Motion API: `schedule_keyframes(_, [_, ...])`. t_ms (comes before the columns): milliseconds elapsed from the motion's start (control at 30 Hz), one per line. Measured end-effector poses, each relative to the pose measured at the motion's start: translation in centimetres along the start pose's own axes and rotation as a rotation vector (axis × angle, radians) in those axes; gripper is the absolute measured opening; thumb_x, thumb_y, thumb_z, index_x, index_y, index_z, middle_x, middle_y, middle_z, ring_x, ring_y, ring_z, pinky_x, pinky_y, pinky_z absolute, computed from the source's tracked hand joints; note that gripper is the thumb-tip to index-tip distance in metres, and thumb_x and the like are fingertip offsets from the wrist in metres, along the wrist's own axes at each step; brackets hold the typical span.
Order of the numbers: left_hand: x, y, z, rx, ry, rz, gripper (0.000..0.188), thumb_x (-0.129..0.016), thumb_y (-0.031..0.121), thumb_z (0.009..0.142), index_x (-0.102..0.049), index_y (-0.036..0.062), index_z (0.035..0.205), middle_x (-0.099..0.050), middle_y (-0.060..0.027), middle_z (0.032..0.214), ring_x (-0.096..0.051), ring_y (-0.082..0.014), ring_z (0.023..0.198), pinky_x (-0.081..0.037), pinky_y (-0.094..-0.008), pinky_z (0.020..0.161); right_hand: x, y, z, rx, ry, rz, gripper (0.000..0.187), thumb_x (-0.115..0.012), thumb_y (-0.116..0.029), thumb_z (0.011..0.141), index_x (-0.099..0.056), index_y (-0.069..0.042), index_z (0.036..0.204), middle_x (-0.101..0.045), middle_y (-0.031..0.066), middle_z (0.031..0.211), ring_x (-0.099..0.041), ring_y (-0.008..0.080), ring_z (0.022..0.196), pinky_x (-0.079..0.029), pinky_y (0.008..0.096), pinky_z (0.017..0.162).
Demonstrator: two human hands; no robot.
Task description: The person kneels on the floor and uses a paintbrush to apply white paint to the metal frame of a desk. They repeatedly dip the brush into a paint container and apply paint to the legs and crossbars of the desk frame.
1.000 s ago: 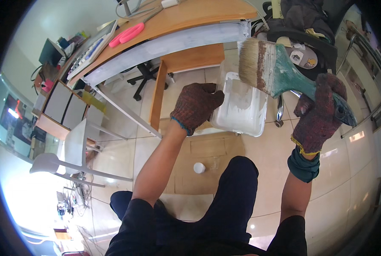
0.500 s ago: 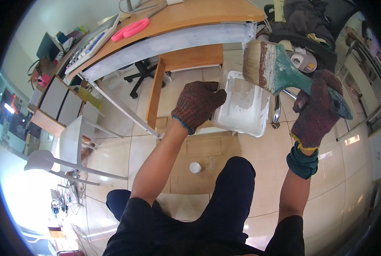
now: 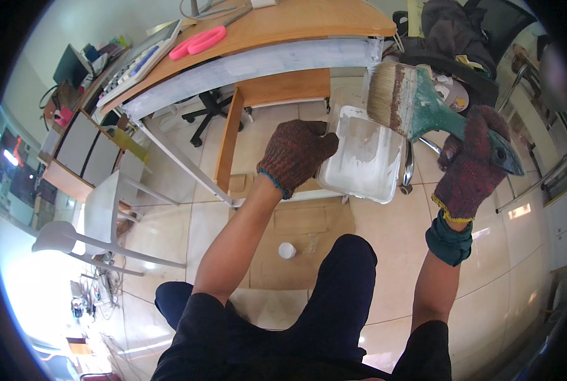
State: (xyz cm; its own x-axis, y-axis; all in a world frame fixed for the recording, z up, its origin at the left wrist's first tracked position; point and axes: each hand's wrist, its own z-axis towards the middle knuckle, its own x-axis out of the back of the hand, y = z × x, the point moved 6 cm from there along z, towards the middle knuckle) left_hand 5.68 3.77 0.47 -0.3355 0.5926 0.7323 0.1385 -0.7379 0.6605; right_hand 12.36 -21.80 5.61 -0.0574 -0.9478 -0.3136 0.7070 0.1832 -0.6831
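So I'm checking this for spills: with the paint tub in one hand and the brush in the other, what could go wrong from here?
1. The left hand grips the white tub by one side only, held in the air; it could tip and spill paint onto the tiled floor.
2. The brush in the right hand is raised above the tub's edge; drips may land on the person's dark trousers.

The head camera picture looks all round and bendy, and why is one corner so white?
In the head view, the fisheye lens bends straight lines, so the wooden desk edge curves and the corners go black. Bright light washes out the lower left near the white chair. The paintbrush and the white tub stay fairly sharp; the far right rim is blurry.
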Motion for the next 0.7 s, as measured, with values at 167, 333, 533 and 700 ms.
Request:
schedule_keyframes(167, [-0.1,0.1,0.1,-0.006,-0.009,0.041,0.041,-0.057,0.038,0.082,-0.066,-0.0017,0.075,-0.06,-0.0154,0.056,-0.059,-0.0234,0.05,-0.048,-0.0354,0.056,-0.5,-1.4,0.3,-0.108,0.004,0.169,0.019,-0.065,-0.014,0.081,-0.062,-0.002,0.096,-0.06,0.0051,0.078,-0.051,0.0086,0.052,-0.035,0.0208,0.041])
schedule_keyframes(333, [0.1,0.2,0.1,-0.037,0.001,0.036,0.043,-0.056,0.039,0.082,-0.065,-0.0018,0.071,-0.059,-0.0158,0.055,-0.06,-0.0238,0.05,-0.047,-0.0357,0.055,-0.6,-2.1,2.5,0.497,0.01,-0.299,0.02,-0.064,-0.012,0.081,-0.062,-0.002,0.098,-0.062,0.0061,0.084,-0.055,0.0122,0.062,-0.041,0.0237,0.052])
schedule_keyframes(533, [0.2,0.0,0.0,-0.014,-0.017,0.014,0.043,-0.055,0.039,0.082,-0.065,-0.0018,0.072,-0.059,-0.0158,0.055,-0.06,-0.0235,0.05,-0.047,-0.0352,0.054,0.4,-0.5,1.7,-0.105,0.048,0.024,0.028,-0.062,-0.011,0.081,-0.062,-0.006,0.109,-0.062,0.0106,0.104,-0.059,0.0227,0.097,-0.046,0.0337,0.084])
schedule_keyframes(700, [0.2,0.3,0.1,-0.004,-0.032,0.019,0.042,-0.055,0.039,0.082,-0.066,-0.0004,0.074,-0.059,-0.0169,0.057,-0.061,-0.0252,0.052,-0.047,-0.0361,0.057,-1.8,-1.9,1.5,0.448,-0.052,-0.185,0.02,-0.064,-0.012,0.081,-0.062,-0.001,0.098,-0.06,0.0053,0.084,-0.051,0.0094,0.059,-0.041,0.0224,0.051])
